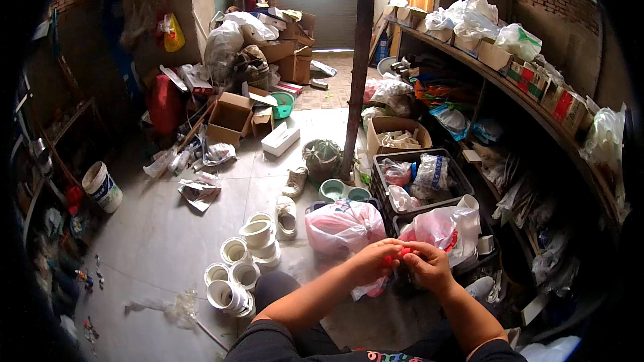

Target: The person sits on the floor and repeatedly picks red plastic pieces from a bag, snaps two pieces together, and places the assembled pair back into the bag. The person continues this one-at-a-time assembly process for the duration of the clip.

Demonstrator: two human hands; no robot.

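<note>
My left hand (376,259) and my right hand (430,267) meet in front of me, fingers pinched close together. Between the fingertips shows a small bright red piece (406,251). More red peeks out by the left fingers, and I cannot tell whether it belongs to the same piece. Its exact kind is too small to make out. Just beyond my left hand sits a bulging white plastic bag (342,224) with reddish contents. Past my right hand, another thin bag (433,224) with red things inside lies in a dark crate.
White pipe fittings (235,275) stand clustered on the floor at left, near a pair of sneakers (286,214). A black crate (463,181) holds bagged goods. A wooden post (359,60) rises ahead, beside a potted plant (322,154). Loaded shelving (537,97) runs along the right.
</note>
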